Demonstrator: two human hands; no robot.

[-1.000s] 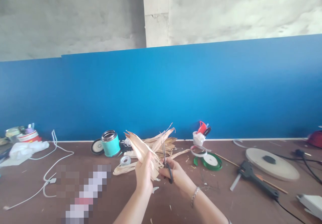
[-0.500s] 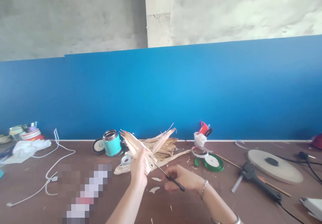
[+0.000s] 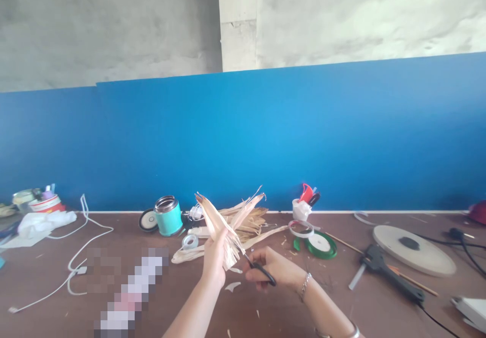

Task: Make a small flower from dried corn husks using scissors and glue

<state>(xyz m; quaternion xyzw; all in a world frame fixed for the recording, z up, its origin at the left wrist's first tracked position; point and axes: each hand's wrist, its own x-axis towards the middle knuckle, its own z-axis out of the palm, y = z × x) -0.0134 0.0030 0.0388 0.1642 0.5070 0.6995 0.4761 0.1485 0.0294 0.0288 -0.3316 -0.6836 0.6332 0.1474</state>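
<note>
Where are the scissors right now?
In the head view, low and just right of centre: the scissors are in the right hand, pointing at the dried husk in the left hand.

Left hand (image 3: 214,258) and right hand (image 3: 272,269) grip, forearms (image 3: 198,305) slanting inward.

Scissors (image 3: 262,267), blade tips indistinct

Worktop (image 3: 281,315): brown, matt, smooth. Husk strips (image 3: 213,217): dry, papery, matt, fibrous. Scissors (image 3: 266,272): dark, smooth, plastic-looking handles. By worktop's far edge, flask (image 3: 169,221): smooth turquoise, shiny metal rim. Glue gun (image 3: 398,279): matt black plastic. Bracelet (image 3: 306,286): shiny metal.
</note>
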